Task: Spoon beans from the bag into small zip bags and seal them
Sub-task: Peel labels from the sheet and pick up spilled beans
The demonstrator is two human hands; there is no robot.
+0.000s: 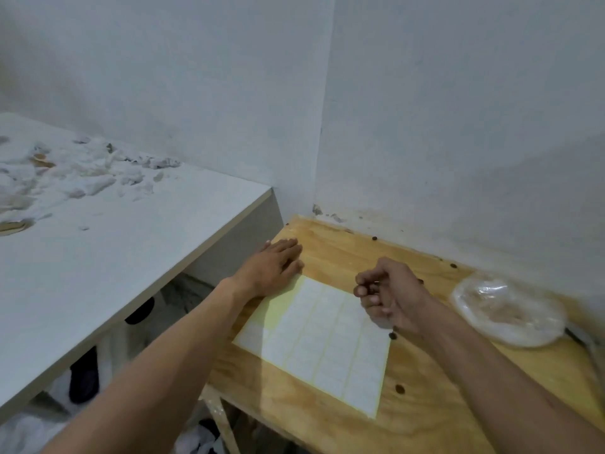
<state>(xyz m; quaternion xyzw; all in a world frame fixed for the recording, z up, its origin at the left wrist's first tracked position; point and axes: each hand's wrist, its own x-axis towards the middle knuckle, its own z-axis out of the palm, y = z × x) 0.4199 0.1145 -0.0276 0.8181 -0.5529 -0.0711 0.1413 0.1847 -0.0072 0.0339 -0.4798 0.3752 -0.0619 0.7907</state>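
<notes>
My left hand (pixel 273 268) lies flat with straight fingers and presses the far left corner of a sheet of white sticker labels (pixel 327 342) on the wooden table (pixel 409 430). Some of the sheet's yellow backing is bare near that corner. My right hand (pixel 389 293) hovers over the sheet's far right corner with its fingers curled and the thumb against the fingertips. Whether anything small sits between them is too small to tell. A clear plastic bag (pixel 507 309) with pale brownish contents lies at the table's right side. Several dark beans (pixel 393 335) are scattered on the wood.
A higher white tabletop (pixel 137 237) stands on the left, littered with white scraps (pixel 65 178). White walls meet in the corner behind the wooden table. Dark and white items sit on the shelf under the white top.
</notes>
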